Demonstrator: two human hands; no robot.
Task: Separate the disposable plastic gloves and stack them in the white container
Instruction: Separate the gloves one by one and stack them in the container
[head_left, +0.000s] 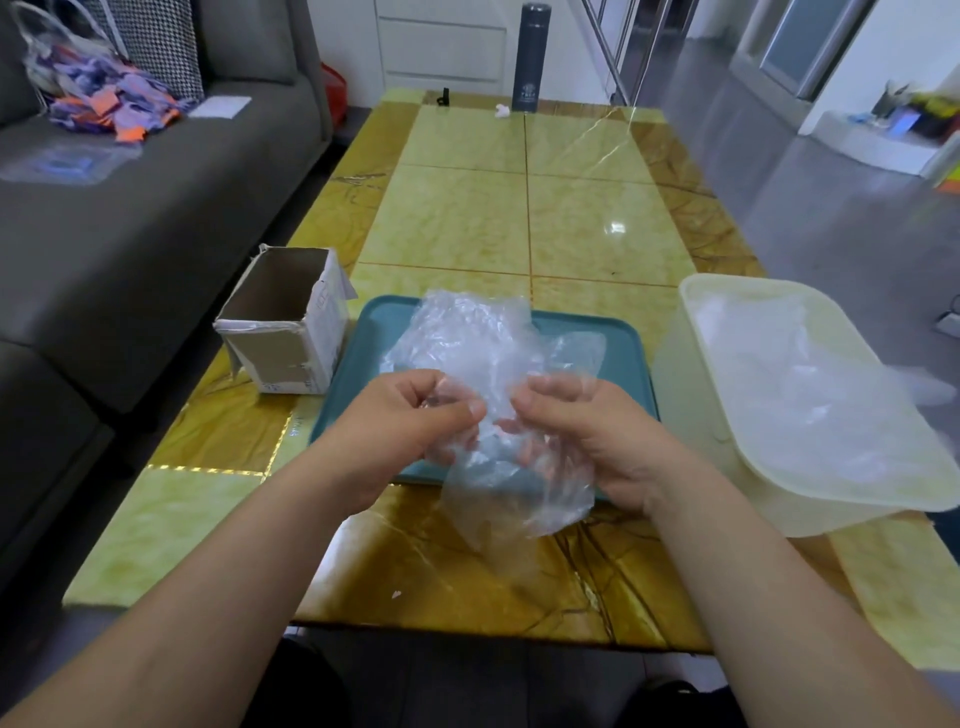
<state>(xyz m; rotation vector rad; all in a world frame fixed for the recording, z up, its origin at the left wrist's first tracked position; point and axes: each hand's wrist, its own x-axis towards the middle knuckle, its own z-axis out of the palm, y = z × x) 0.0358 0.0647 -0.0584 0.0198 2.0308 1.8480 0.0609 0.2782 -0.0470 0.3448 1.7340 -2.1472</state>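
Head view: we are looking down at yellow table (519, 208). We are seeing left hand (410, 415) curling fingers, pinching bunch of clear gloves (478, 343). Also right hand (587, 431) pinching same bunch, thumb on top. Bunch hanging in air over blue tray (358, 364), bottom part drooping near table edge. Just right of tray, white tub (691, 415) sitting, more gloves (789, 384) lying inside. Left of tray, open brown box (291, 322) sitting. At far end, dark bottle (531, 57) standing.
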